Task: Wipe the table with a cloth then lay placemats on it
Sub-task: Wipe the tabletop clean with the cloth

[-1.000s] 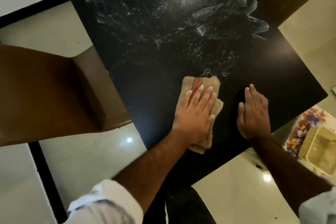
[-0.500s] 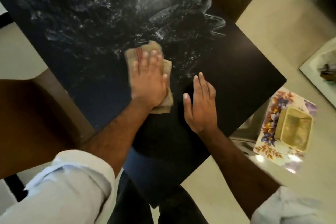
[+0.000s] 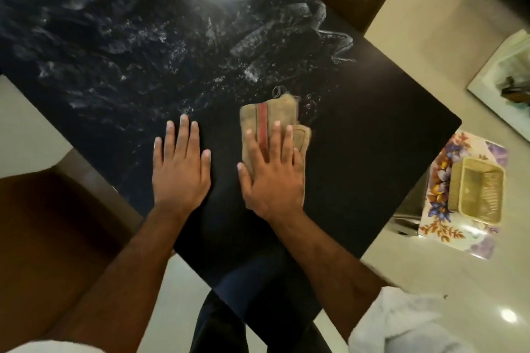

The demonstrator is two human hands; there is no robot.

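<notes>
My right hand (image 3: 272, 178) presses flat, fingers spread, on the cloth (image 3: 275, 126) (long axis toward twelve o'clock), wet streaks (image 3: 172, 37) from ten to twelve, left hand (image 3: 180, 166) flat on the bare counter (image 3: 372, 152).

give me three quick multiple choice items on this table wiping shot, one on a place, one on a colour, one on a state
1. Where does the woven basket sit?
A. on the black table
B. on the floral mat off the table's right corner
C. on the brown chair

2. What colour is the stripe on the tan cloth?
A. red
B. blue
C. green

3. How is the left hand placed?
A. gripping the cloth
B. raised in the air
C. flat on the bare table, fingers spread

Answers:
1 B, the basket rests on the flowered floral mat beyond the table edge.
2 A, a red band runs along the cloth ahead of the right hand.
3 C, the left palm lies on the dark top, apart from the cloth.
</notes>
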